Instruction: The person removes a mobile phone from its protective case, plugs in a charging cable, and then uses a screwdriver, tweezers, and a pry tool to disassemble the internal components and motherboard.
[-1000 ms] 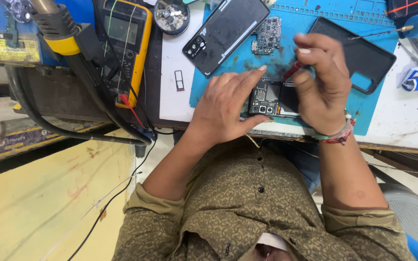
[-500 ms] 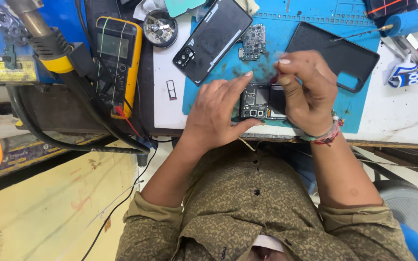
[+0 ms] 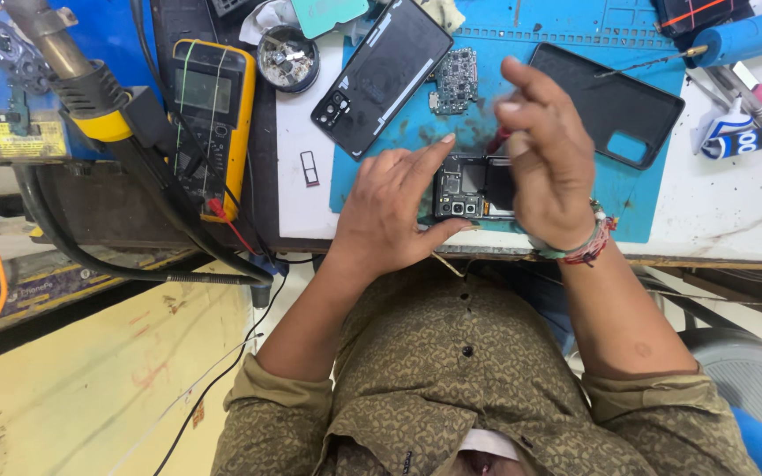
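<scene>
Since the earlier frames, the right hand (image 3: 553,167) has lifted off the opened black phone body with bare circuitry (image 3: 474,187) and now hangs just above its right half, while the left hand (image 3: 394,211) has slid to the phone's left edge instead of lying over it.

Far left of the phone stands a yellow-cased multimeter (image 3: 209,110); nearer, also left, a small white card tray (image 3: 309,167) lies on the desk (image 3: 734,203). The left hand's fingers (image 3: 421,159) are spread and half open, bracing the phone rather than closing round it. The phone itself lies on the blue repair mat (image 3: 575,26), at the desk's near edge.

Above-left of the phone rests its detached glossy black back cover (image 3: 381,75), and straight above a small green circuit board (image 3: 454,79): stripping down looks well advanced, reassembly not begun. The right fingers are curled, pinching what seems a thin red-handled tool (image 3: 497,139); the blur leaves this unsure. Right of the phone lies a matte black case (image 3: 610,106).
</scene>
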